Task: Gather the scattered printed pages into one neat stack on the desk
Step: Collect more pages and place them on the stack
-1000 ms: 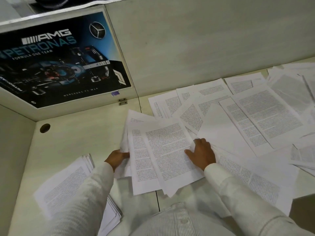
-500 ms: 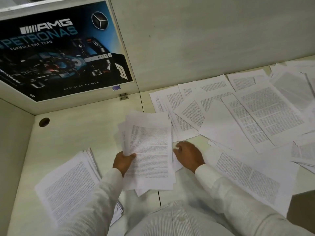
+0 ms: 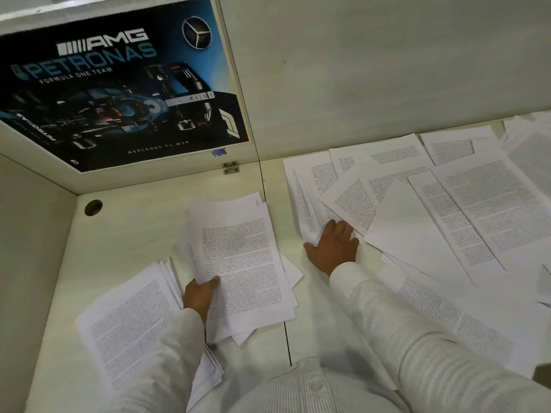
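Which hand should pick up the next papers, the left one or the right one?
The right hand, probably. It rests right on the scattered pages, while the left hand is full, gripping the gathered bundle.
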`<state>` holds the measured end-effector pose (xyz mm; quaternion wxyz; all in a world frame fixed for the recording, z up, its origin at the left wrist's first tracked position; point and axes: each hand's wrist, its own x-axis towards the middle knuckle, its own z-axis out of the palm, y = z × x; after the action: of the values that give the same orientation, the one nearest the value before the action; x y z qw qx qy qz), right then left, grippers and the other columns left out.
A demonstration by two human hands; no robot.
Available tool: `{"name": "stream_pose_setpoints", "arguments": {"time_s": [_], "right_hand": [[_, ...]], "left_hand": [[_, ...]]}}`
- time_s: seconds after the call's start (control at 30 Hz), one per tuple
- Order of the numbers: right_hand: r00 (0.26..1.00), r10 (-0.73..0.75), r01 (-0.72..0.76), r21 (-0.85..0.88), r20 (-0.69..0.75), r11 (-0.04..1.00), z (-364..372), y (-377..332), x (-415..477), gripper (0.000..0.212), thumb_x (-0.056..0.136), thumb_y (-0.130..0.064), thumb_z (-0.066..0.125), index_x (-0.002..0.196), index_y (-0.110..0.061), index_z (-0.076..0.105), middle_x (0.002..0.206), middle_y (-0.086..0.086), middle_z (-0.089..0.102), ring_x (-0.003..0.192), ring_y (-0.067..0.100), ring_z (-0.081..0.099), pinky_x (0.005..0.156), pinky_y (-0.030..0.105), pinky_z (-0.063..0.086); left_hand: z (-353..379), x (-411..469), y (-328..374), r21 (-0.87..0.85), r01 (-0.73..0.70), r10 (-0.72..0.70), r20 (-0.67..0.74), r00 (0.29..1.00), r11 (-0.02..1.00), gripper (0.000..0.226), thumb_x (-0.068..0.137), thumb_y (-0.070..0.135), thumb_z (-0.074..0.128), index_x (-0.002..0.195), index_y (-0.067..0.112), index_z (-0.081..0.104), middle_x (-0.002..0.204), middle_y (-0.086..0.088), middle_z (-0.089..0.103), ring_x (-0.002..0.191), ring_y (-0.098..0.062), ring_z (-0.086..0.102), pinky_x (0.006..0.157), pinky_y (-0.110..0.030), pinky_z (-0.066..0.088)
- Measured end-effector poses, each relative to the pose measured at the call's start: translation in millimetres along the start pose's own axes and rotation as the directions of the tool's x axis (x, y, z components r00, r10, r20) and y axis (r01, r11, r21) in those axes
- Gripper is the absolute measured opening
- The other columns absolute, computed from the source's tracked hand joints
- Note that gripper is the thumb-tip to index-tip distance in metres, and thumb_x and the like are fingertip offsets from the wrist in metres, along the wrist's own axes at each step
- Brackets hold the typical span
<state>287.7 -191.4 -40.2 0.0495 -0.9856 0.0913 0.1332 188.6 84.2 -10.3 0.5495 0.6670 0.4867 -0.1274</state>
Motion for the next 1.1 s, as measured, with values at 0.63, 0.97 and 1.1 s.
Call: {"name": "stream_pose_setpoints", "arguments": {"time_s": [0.63, 0.97, 1.1], "right_hand": [[0.921, -0.310, 0.379, 0.350, -0.237, 0.857, 1.1, 59.4, -56.0, 0.033, 0.092, -0.009, 0.060, 0.122, -0.018, 0.069, 0.117, 0.000, 0.070, 0.104, 0.026, 0.062, 0.081, 0.035, 0.052], [0.703, -0.695, 0.593, 0.413, 0.153, 0.691, 11.3, 16.6, -144.5, 0.085, 0.085, -0.083, 0.015, 0.120, -0.026, 0.068, 0.119, -0.008, 0.068, 0.109, 0.013, 0.058, 0.092, 0.031, 0.048], [0.840, -0.538, 0.503, 0.472, -0.071, 0.724, -8.1, 23.1, -125.5, 0.050, 0.095, -0.060, 0.047, 0.112, -0.018, 0.070, 0.114, 0.001, 0.068, 0.107, 0.021, 0.060, 0.096, 0.040, 0.047]], "left_hand": [[-1.5, -7.5, -16.1, 0.017, -0.006, 0.003, 0.153, 0.988, 1.000, 0.049, 0.091, 0.020, 0.069, 0.135, 0.006, 0.054, 0.126, -0.015, 0.064, 0.108, -0.033, 0.062, 0.104, -0.049, 0.045], [8.5, -23.7, -37.1, 0.031, 0.003, -0.010, 0.235, 0.972, 1.000, 0.035, 0.080, 0.010, 0.062, 0.114, 0.001, 0.067, 0.105, -0.018, 0.070, 0.090, -0.028, 0.065, 0.090, -0.040, 0.052], [0.0, -18.9, -45.0, -0.021, -0.012, 0.017, 0.260, 0.965, 1.000, 0.046, 0.086, 0.039, 0.070, 0.123, 0.013, 0.065, 0.110, -0.013, 0.072, 0.099, -0.029, 0.068, 0.097, -0.046, 0.053]]}}
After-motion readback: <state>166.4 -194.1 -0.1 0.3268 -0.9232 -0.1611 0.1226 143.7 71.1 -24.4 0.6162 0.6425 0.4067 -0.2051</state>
